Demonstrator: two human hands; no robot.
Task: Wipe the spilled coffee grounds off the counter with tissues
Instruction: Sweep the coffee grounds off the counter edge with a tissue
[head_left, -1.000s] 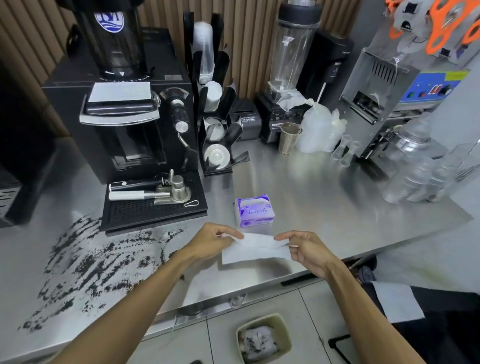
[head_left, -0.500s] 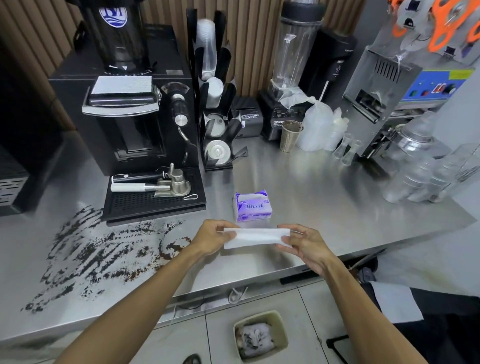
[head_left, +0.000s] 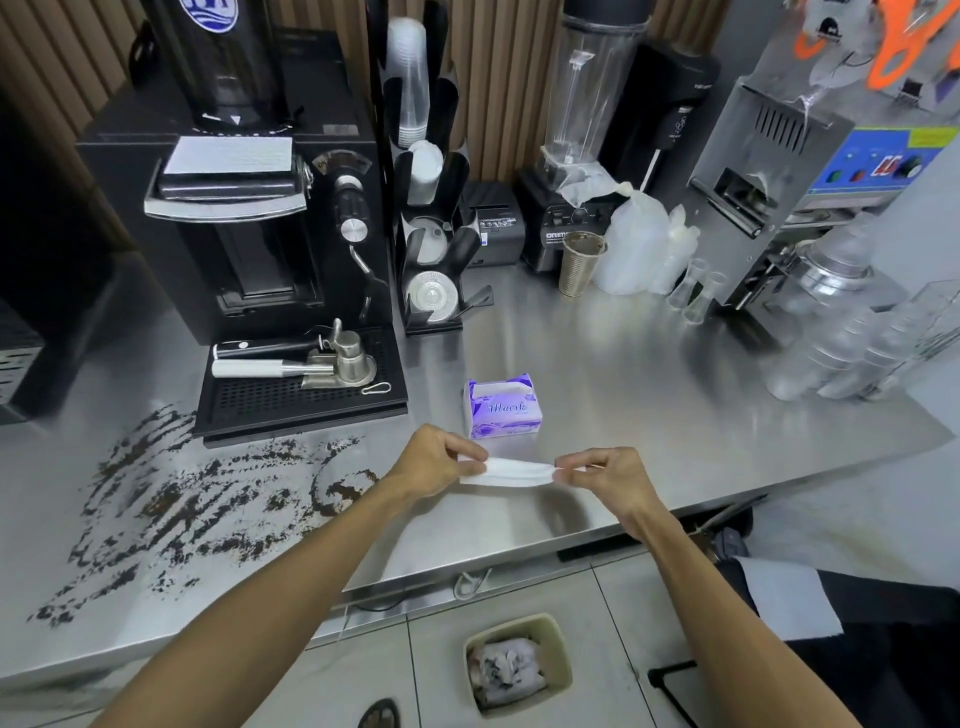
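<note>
Steel counter (head_left: 649, 415): coffee grounds (head_left: 208, 499) smeared left; left hand (head_left: 434, 462), right hand (head_left: 605, 470) pinching folded tissue (head_left: 511, 472) ends.

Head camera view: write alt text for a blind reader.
Two bare hands, left hand and right hand, hold a folded white tissue above a steel counter. Dark spilled coffee grounds lie left; a purple tissue pack sits behind.
</note>
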